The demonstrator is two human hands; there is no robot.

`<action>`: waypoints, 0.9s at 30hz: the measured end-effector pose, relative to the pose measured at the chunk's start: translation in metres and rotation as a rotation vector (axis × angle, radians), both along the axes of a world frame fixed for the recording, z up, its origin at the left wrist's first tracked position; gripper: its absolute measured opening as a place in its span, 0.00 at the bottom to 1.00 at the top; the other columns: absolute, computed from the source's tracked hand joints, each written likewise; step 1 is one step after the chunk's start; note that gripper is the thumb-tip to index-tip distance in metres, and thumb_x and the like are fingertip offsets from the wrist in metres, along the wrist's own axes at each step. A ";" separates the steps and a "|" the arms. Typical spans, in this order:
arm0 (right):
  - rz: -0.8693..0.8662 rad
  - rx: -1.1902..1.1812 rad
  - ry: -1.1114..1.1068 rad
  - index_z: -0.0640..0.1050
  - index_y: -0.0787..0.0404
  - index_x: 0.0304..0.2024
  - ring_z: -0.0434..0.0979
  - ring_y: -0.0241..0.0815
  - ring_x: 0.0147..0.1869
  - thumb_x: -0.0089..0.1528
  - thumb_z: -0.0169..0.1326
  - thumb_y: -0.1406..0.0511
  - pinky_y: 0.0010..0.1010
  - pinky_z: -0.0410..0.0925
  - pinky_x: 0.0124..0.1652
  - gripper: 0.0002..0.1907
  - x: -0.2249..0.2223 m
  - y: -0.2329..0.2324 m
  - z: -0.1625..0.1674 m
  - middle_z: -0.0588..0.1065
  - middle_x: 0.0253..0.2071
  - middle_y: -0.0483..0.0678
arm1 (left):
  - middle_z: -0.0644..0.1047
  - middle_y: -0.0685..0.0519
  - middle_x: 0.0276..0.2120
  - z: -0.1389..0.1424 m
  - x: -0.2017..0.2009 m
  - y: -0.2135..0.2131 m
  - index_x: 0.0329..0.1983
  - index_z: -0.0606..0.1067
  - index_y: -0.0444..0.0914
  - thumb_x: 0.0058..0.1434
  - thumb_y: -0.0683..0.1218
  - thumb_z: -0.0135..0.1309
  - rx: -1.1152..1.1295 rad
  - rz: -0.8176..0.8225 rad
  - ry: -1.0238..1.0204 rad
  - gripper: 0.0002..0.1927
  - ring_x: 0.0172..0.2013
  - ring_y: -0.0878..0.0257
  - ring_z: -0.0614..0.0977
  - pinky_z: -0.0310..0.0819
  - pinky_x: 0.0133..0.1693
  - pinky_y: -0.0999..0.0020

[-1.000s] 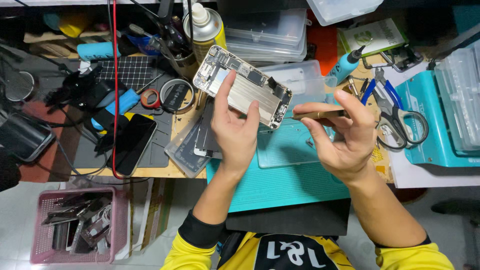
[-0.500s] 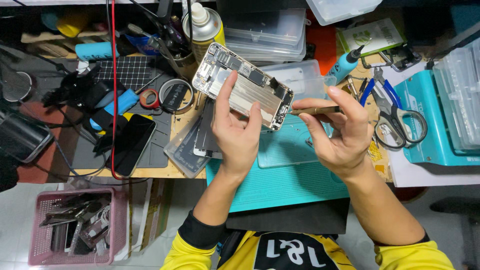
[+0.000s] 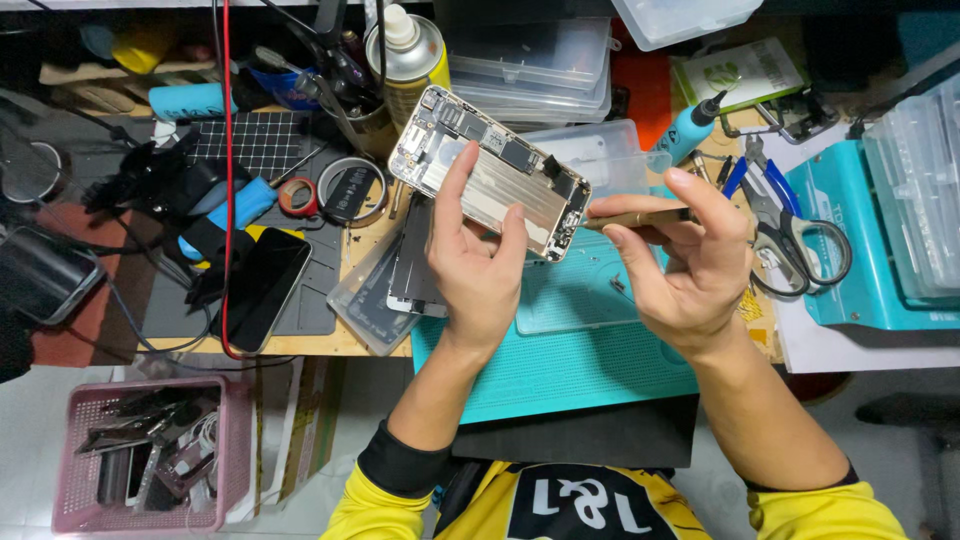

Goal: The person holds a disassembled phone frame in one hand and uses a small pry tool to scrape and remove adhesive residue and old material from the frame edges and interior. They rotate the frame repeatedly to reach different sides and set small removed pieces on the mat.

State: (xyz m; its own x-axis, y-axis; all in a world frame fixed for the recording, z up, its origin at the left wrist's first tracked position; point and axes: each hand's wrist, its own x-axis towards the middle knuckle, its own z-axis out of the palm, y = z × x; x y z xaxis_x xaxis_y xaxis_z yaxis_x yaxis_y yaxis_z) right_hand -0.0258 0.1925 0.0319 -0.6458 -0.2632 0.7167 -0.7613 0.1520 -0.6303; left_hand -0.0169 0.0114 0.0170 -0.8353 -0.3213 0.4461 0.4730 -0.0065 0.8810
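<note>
The left hand (image 3: pixel 478 262) has its grip clamped on an opened phone (image 3: pixel 490 172), raised tilted above the teal mat (image 3: pixel 560 350) on the bench. The right hand (image 3: pixel 683 262) pinches a thin tool (image 3: pixel 632 217), whose tip has closed in on the phone's lower corner since earlier.

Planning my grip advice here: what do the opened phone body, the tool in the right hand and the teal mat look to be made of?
Opened phone body: apparently metal, with a silvery matte shell and a brushed plate inside.
Thin tool in the right hand: brass-coloured, probably metal.
Teal mat: flat, dull, likely rubbery or plastic.
</note>
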 end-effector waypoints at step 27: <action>-0.007 -0.038 -0.048 0.52 0.56 0.72 0.84 0.49 0.51 0.71 0.51 0.83 0.29 0.79 0.50 0.35 0.000 0.002 -0.005 0.78 0.50 0.65 | 0.68 0.41 0.68 -0.009 -0.003 -0.002 0.74 0.59 0.29 0.67 0.27 0.52 0.140 -0.083 0.018 0.33 0.68 0.58 0.71 0.65 0.71 0.63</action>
